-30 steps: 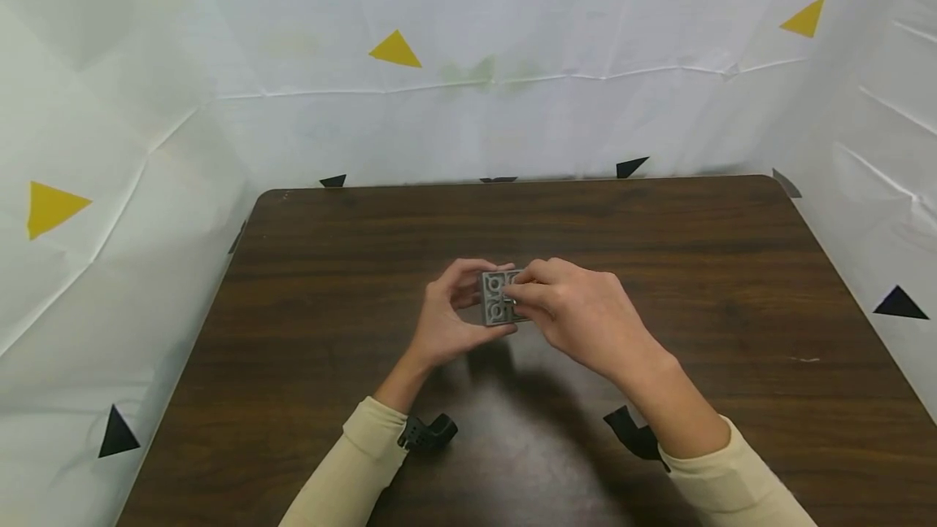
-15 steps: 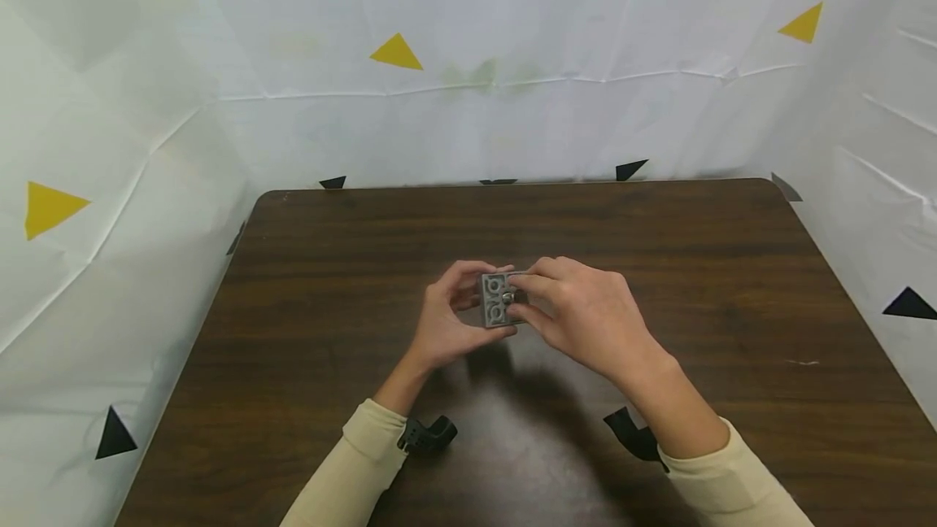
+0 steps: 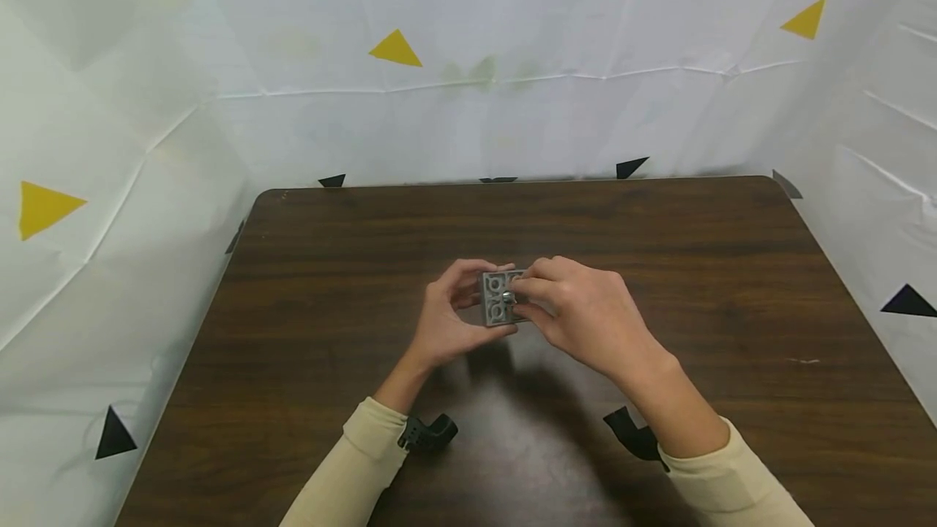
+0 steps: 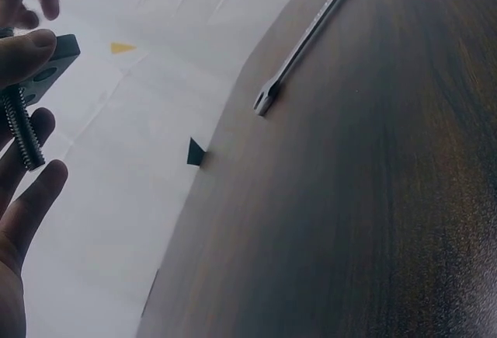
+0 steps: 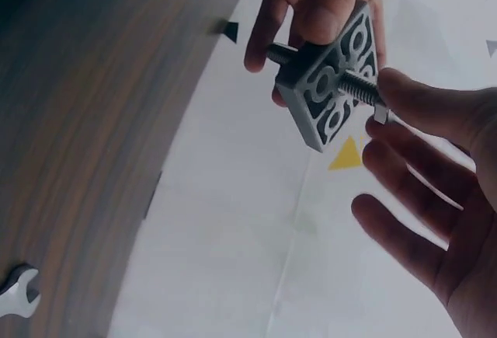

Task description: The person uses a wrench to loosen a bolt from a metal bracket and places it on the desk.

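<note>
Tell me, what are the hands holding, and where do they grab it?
The left hand grips the gray plate by its edges. The right hand pinches the head end of the bolt that passes through the plate's middle.

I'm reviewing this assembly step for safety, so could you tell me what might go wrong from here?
The gray plate is held above the table only by the left hand's fingertips, so it could slip. The bolt threaded through it is pinched by the right hand near its end; it might drop out or cross-thread.
</note>
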